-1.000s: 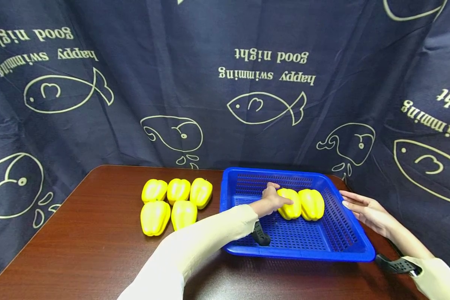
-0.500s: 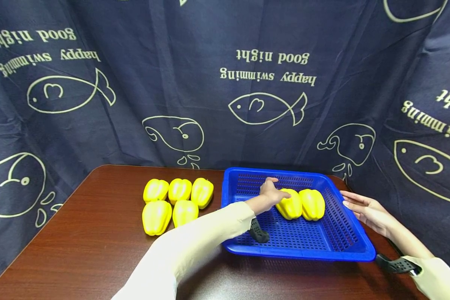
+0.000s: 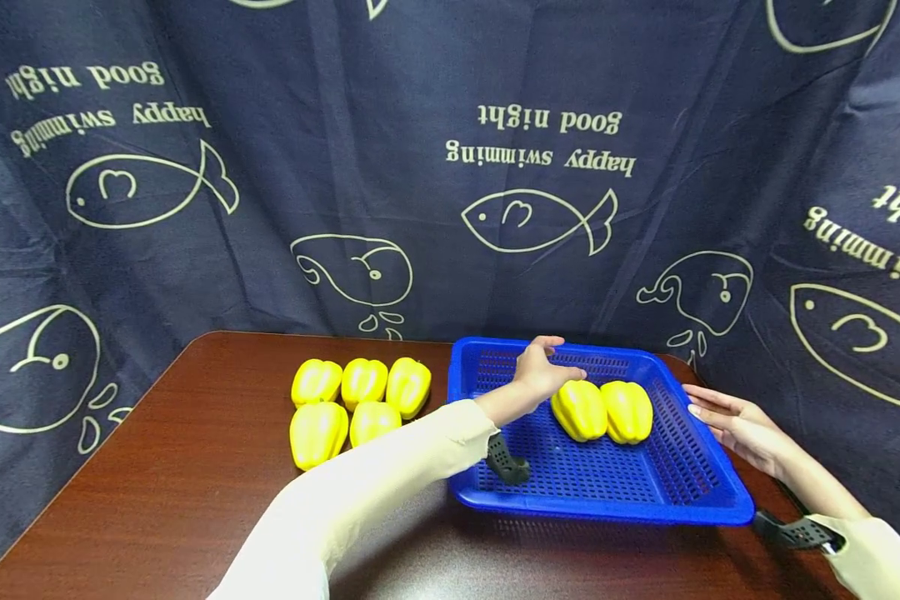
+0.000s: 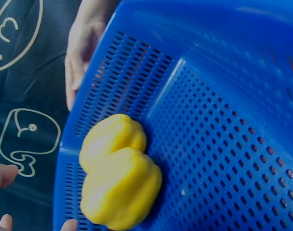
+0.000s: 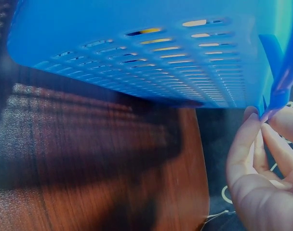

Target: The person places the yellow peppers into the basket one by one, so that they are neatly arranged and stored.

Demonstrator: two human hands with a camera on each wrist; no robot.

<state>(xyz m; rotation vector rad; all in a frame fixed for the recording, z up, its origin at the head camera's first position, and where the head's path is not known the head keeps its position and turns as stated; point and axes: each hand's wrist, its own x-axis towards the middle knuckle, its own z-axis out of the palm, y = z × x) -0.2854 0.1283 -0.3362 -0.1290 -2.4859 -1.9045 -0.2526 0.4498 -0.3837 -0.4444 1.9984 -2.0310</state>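
Observation:
Two yellow bell peppers [image 3: 579,411] [image 4: 121,190] lie side by side in the blue perforated basket [image 3: 600,510]. Just above and left of them, my left hand [image 3: 537,375] is held with its fingers spread and nothing in its grasp; its fingertips show at the lower left of the left wrist view. At the basket's right side, my right hand [image 3: 746,429] pinches the rim between thumb and fingers, as the right wrist view shows with the hand [image 5: 262,178] under the rim edge [image 5: 281,96].
Several yellow peppers [image 3: 318,433] stand in two rows on the brown table [image 3: 157,467], left of the basket. My left sleeve [image 3: 360,492] passes in front of them. A dark curtain [image 3: 390,167] with fish drawings hangs behind the table.
My left hand has let go of the left pepper in the basket and risen up and to the left. My right hand stays at the rim.

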